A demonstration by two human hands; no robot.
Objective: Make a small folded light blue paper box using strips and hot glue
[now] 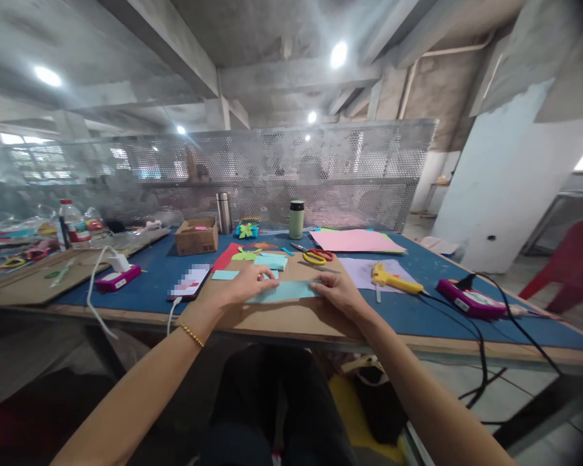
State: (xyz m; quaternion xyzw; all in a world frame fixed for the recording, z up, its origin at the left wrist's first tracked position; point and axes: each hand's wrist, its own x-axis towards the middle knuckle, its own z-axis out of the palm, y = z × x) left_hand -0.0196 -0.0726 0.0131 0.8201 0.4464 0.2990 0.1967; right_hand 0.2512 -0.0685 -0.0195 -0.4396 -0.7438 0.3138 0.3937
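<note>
Right, thumb and fingers of the right hand (339,291) are pinching the right end of a light-blue paper strip (294,290), while the left hand (250,285), thumb and forefinger curled towards each other, is over the other end; whether it pinches the paper or merely presses on it, I can't tell. And look at the strip itself: long, narrow, plain, pale with a slightly greenish cast, its middle bare between the hands, its left end partly covered by the fingers. It's just above or on a brown cardboard sheet (291,320), near the front edge of the blue-topped table (412,317); contact underneath isn't clear. Just beyond it, a folded light-blue paper piece (271,261) matches its colour, with a smaller light-blue slip (225,275) by the left hand, then a green paper cutout (246,255) and red paper (227,256). Over to the right, scissors (315,257) with red and yellow handles, and a yellow hot glue gun (398,281) across lavender paper (357,275). Farther back, pink paper (359,241) tops a pile of coloured sheets.
</note>
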